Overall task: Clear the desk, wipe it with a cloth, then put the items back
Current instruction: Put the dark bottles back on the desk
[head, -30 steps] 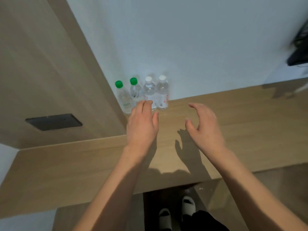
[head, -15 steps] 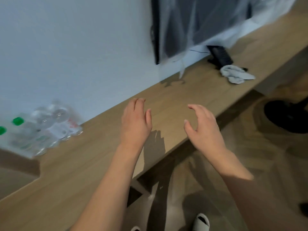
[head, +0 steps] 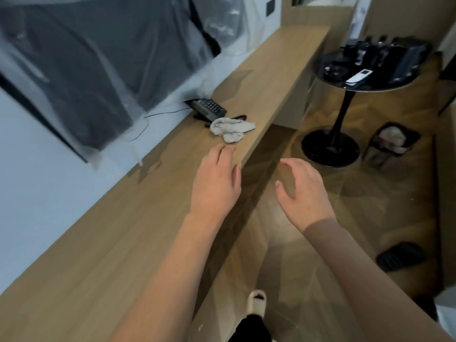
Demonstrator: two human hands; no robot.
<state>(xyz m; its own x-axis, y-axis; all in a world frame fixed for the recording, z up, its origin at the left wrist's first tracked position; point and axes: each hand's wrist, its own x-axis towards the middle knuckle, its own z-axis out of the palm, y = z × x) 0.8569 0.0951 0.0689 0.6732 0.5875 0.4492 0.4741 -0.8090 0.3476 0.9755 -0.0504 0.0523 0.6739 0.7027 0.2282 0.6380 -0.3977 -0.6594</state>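
A long wooden desk runs from the lower left to the upper right along the wall. On it lies a crumpled grey cloth, right beside a black desk phone. My left hand hovers over the desk's front edge, fingers straight and empty, a short way short of the cloth. My right hand hangs over the floor beyond the desk edge, fingers loosely curved, holding nothing.
A plastic-covered black screen hangs on the wall above the desk. A round black pedestal table with dark gear stands right of the desk. A bin and a dark slipper lie on the wooden floor.
My view has swung right, away from the water bottles, which are out of sight. The cloth and phone are much nearer. Both hands stay empty and have moved toward the cloth.
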